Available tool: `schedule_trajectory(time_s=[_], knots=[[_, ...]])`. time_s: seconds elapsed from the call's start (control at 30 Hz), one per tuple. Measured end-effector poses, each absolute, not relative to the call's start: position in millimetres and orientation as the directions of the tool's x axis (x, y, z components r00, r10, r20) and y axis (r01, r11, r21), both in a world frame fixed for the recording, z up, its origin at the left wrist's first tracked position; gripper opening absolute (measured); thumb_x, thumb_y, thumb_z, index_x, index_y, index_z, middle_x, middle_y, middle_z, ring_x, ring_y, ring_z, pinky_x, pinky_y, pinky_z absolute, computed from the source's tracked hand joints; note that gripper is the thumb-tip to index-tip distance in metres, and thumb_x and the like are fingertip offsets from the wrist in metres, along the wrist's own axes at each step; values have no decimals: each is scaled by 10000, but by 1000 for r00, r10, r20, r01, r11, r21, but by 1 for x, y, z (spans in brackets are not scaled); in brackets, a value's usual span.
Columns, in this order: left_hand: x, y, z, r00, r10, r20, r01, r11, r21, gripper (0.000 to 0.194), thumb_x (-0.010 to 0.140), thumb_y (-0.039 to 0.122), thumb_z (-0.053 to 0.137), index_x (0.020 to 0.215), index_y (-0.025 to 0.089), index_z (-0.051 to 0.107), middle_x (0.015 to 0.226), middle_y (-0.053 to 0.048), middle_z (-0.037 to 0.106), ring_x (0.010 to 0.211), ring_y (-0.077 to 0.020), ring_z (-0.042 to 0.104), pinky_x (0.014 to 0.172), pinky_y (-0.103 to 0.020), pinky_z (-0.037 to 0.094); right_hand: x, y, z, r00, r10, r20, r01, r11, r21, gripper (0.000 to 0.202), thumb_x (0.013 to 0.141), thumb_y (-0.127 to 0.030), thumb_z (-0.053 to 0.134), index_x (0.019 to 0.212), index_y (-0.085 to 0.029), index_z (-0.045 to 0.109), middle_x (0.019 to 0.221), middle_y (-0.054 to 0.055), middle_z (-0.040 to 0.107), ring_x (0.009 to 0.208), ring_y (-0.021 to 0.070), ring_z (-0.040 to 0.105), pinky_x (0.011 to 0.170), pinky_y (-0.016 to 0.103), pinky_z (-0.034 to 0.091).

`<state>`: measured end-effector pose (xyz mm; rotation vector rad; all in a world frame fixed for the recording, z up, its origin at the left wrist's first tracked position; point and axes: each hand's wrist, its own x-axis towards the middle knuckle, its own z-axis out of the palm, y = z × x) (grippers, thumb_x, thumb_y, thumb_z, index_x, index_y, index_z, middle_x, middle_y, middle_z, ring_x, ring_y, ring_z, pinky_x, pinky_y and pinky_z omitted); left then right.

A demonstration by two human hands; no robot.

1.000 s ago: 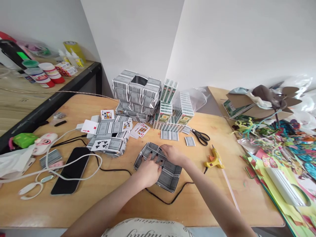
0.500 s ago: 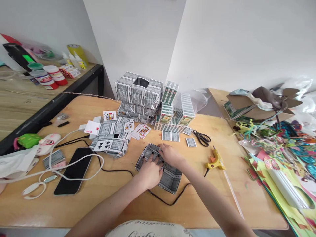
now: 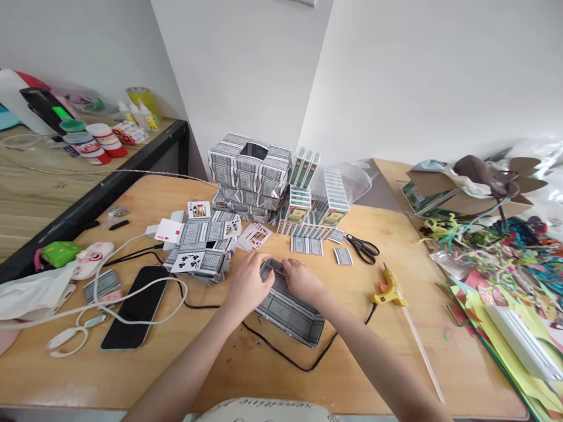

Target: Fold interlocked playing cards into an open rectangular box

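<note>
A shallow open box made of grey-backed playing cards (image 3: 292, 310) sits on the table in front of me. My left hand (image 3: 250, 282) grips its far left corner, thumb on the inner side and fingers around the outside. My right hand (image 3: 302, 281) is closed on the far wall close beside it, its fingertips partly hidden. Behind and to the left lies another card-built piece (image 3: 206, 266) with loose playing cards (image 3: 187, 262) on it. Single face-down cards (image 3: 307, 245) lie just beyond the box.
A larger card structure (image 3: 250, 170) and stacked card packs (image 3: 332, 199) stand at the back. Black scissors (image 3: 363, 249) and a yellow glue gun (image 3: 389, 287) with a glue stick lie right. A phone (image 3: 134, 310) and white cable lie left; a black cord (image 3: 281, 351) runs before the box.
My left hand has moved from inside the box to its far left corner and now grips the wall there. My right hand stays at the far wall. The view has shifted slightly.
</note>
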<state>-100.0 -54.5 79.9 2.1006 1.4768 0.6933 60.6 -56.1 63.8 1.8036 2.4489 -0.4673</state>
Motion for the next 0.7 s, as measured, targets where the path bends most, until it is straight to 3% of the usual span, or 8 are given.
schedule_trajectory(time_s=[0.1,0.27,0.47,0.7], knots=[[-109,-37,67,259,965,50,774,-238,586,392,722,173,466,1108,156,528,1052,-92,613,950,-217,565,848,-316,421,60,-55,64,-315,912,-262,944,271,-190,190,854,-119,311,944,-159,473,921,98,566,834,187,541,690,267,381],[-114,-27,53,373,920,-121,773,-236,589,258,766,190,395,832,166,644,774,-63,672,740,-198,605,702,-291,442,61,-56,64,-359,899,-250,931,324,-171,210,800,-69,345,937,-152,481,934,99,567,869,198,524,727,280,376],[-119,-26,40,399,914,-72,660,-231,715,284,784,182,360,879,161,626,858,-44,671,790,-168,593,724,-255,435,61,-53,65,-380,886,-265,921,337,-194,251,755,-36,363,944,-152,480,967,103,562,915,198,507,763,284,370],[-112,-29,48,456,887,-77,704,-306,640,281,794,170,355,868,170,626,843,-81,670,783,-197,614,705,-276,435,59,-50,63,-360,893,-268,929,319,-186,254,770,-33,347,953,-149,480,968,107,569,896,190,529,742,269,385]])
